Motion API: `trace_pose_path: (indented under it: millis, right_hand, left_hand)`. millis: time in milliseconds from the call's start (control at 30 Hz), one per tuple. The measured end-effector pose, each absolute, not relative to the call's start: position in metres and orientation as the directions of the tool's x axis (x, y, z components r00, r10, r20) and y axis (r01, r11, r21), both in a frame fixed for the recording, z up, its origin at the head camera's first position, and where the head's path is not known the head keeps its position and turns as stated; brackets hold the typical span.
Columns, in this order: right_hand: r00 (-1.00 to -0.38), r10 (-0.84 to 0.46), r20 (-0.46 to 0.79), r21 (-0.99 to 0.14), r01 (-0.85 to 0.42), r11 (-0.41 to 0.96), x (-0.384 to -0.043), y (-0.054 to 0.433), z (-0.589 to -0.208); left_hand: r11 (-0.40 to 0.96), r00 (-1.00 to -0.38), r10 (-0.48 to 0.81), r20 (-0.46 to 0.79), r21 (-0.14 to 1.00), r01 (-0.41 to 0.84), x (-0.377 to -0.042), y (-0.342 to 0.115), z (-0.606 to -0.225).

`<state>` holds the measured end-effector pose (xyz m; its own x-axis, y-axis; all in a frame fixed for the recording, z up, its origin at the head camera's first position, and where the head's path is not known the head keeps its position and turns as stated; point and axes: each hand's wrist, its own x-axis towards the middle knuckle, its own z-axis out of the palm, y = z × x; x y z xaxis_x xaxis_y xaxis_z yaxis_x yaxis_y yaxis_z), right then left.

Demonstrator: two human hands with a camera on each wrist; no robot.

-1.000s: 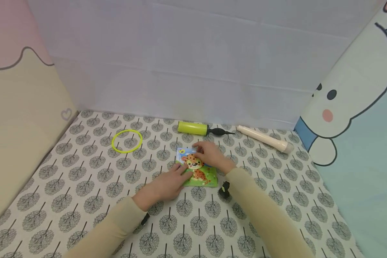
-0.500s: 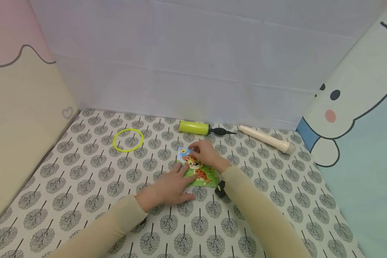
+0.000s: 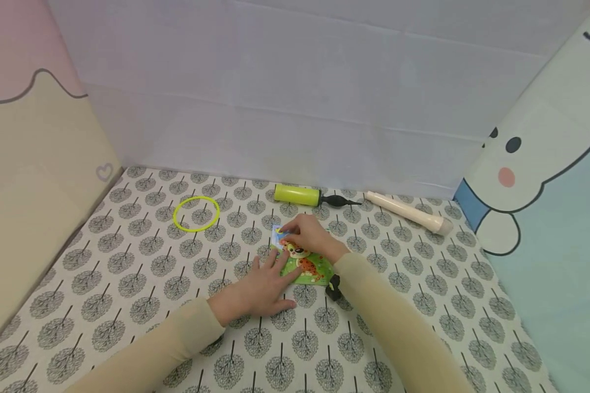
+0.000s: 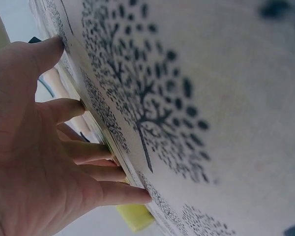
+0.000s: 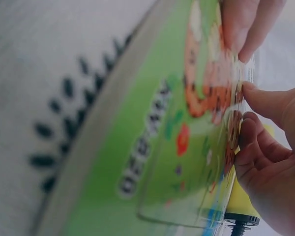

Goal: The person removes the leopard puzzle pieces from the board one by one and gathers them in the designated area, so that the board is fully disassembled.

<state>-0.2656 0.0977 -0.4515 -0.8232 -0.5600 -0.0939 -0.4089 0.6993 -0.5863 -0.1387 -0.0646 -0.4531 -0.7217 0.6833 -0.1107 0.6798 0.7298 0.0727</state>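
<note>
Right hand shifted left over the board; left hand fanned out

Since the frame a second ago, the right hand [image 3: 311, 233] has moved left across the face of the leopard board [image 3: 307, 266], to its upper-left part. The left hand [image 3: 265, 286] has spread, its thumb now out over the cloth. My reading: the left steadies while the right works one spot on the picture.

Layout, largest first. Counter [image 3: 241, 243], under a tree-print cloth, runs back to a hanging sheet [image 3: 275, 98]. Bare cloth lies right of the right forearm and between the forearms on the near side — the roomiest ways out, I judge. Cream tube [image 3: 408, 213] slants at back right, well apart from the board. Yellow-green pump [image 3: 297, 195] lies just beyond the board; the far side is thus the tight one. Board lies flat near mid-counter, far-left corner uncovered, left edge met by the left fingers. Yellow ring [image 3: 194, 231] sits off to the left, apart.

Hands: left fingers straight and splayed, some on the board. Right fingers bent, tips bunched at the board's face — cannot tell whether they pinch anything.
</note>
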Motion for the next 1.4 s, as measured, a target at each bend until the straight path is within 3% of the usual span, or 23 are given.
trace_pose_path:
  millis: [333,1400]
  right_hand:
    - [-0.814,-0.560,-0.156,-0.629,-0.355,0.691,-0.2678,0.0991,-0.4492]
    - [-0.831,-0.536,-0.150,-0.716,-0.282,0.639,-0.2745,0.0981,-0.4553]
  left_hand:
    - [0.735,-0.723,0.678,-0.134,0.117,0.667,-0.1380,-0.0660,-0.4491]
    - [0.735,-0.721,0.678,-0.144,0.104,0.670,-0.1393,-0.0652,-0.4506]
